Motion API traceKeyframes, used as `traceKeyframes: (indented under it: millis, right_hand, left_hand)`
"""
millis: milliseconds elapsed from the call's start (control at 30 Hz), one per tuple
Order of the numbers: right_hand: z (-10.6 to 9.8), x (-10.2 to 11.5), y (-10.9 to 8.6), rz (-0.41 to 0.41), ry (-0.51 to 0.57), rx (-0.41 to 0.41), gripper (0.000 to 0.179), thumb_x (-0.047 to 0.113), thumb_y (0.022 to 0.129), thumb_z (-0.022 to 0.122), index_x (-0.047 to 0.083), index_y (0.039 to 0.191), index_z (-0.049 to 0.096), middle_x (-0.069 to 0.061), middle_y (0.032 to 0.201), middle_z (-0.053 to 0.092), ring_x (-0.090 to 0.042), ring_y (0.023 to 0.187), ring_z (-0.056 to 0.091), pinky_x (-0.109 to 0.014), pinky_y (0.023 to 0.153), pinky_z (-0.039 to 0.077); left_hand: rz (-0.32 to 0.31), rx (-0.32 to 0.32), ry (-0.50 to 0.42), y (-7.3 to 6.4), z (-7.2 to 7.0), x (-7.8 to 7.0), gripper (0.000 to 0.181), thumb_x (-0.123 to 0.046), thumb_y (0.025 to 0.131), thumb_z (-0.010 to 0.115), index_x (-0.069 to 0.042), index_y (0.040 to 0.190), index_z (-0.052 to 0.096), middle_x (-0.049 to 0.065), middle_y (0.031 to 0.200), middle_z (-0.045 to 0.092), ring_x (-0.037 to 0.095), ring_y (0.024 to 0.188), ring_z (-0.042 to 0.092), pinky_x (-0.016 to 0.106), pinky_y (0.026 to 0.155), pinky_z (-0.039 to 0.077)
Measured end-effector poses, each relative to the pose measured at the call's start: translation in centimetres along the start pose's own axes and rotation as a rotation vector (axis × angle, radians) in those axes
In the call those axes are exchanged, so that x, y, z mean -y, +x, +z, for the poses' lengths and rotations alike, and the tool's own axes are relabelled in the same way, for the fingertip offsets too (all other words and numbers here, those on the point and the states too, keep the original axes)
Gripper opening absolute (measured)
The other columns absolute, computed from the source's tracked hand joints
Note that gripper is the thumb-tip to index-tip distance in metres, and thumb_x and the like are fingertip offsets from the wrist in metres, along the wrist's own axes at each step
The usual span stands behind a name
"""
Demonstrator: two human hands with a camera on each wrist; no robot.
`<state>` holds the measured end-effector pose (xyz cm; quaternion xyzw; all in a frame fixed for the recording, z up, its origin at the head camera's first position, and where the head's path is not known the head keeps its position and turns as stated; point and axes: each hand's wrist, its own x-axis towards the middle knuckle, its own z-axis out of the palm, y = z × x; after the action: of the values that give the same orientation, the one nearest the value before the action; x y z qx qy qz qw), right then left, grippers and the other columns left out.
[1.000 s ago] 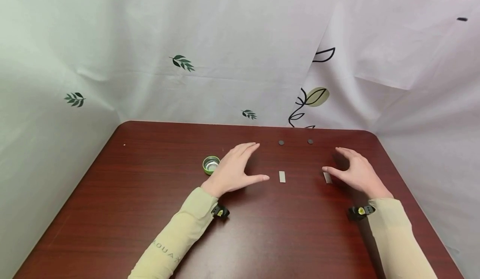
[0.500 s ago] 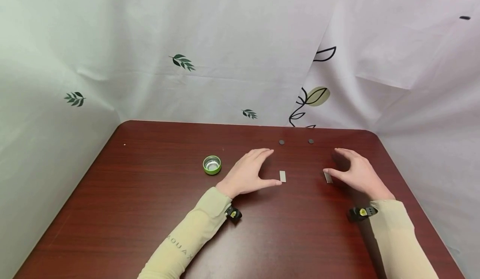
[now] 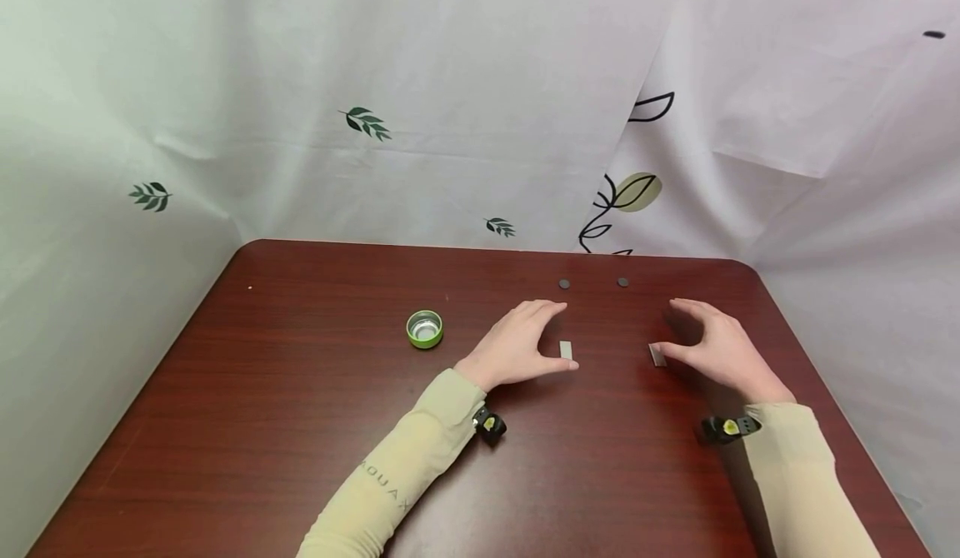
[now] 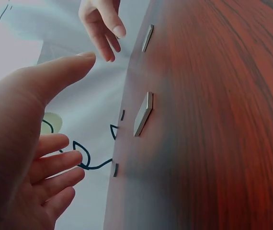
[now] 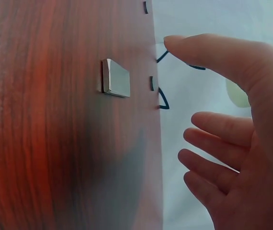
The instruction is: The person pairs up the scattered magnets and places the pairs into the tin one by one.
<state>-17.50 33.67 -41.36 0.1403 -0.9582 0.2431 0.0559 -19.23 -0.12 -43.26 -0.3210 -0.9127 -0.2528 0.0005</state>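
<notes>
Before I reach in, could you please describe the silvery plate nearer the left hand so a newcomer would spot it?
On the red-brown table, find the left hand, right of the green container. Nearest to it lies the silvery plate: rectangular, unlike the dark discs, and left of its twin by the right hand.

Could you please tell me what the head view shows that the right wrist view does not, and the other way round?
Only the head view shows the left hand, the left pale strip, the green tin and the sleeves.

Only the right wrist view shows the palm side of the right hand and a close, side-on look at the right pale strip.

Both share that hand and strip, the two dark discs, the table and the printed cloth.
</notes>
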Motion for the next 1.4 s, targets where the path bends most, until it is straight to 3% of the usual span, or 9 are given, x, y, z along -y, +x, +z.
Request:
traceKeyframes:
  millis: [633, 1067, 1400]
  right_hand:
    - [0.5, 0.4, -1.2, 0.029, 0.021, 0.077, 0.076, 0.038, 0.082, 0.087, -0.005, 0.137, 0.058, -0.026, 0.134, 0.058, -0.044, 0.126, 0.05, -0.063, 0.1, 0.04]
    - [1.1, 0.4, -1.2, 0.013, 0.027, 0.13, 0.056, 0.018, 0.085, 0.084, -0.006, 0.131, 0.064, -0.026, 0.128, 0.062, -0.045, 0.121, 0.054, -0.063, 0.098, 0.043]
    - [1.3, 0.3, -1.1, -0.029, 0.027, 0.111, 0.037, 0.007, 0.083, 0.083, -0.002, 0.117, 0.073, -0.015, 0.11, 0.069, -0.037, 0.104, 0.064, -0.056, 0.09, 0.05]
  left_hand:
    - [-0.01, 0.054, -0.026, 0.9, 1.3, -0.7, 0.081, -0.046, 0.085, 0.082, -0.007, 0.149, 0.051, 0.004, 0.144, 0.054, 0.019, 0.133, 0.046, 0.026, 0.11, 0.036]
    - [0.02, 0.059, 0.012, 1.0, 2.0, -1.1, 0.056, -0.032, 0.087, 0.084, -0.006, 0.133, 0.065, 0.002, 0.123, 0.063, 0.017, 0.112, 0.055, 0.022, 0.1, 0.041]
    - [0.008, 0.079, 0.036, 1.2, 2.0, -1.1, 0.044, -0.025, 0.09, 0.081, -0.007, 0.128, 0.069, 0.001, 0.118, 0.065, 0.015, 0.108, 0.057, 0.022, 0.096, 0.044]
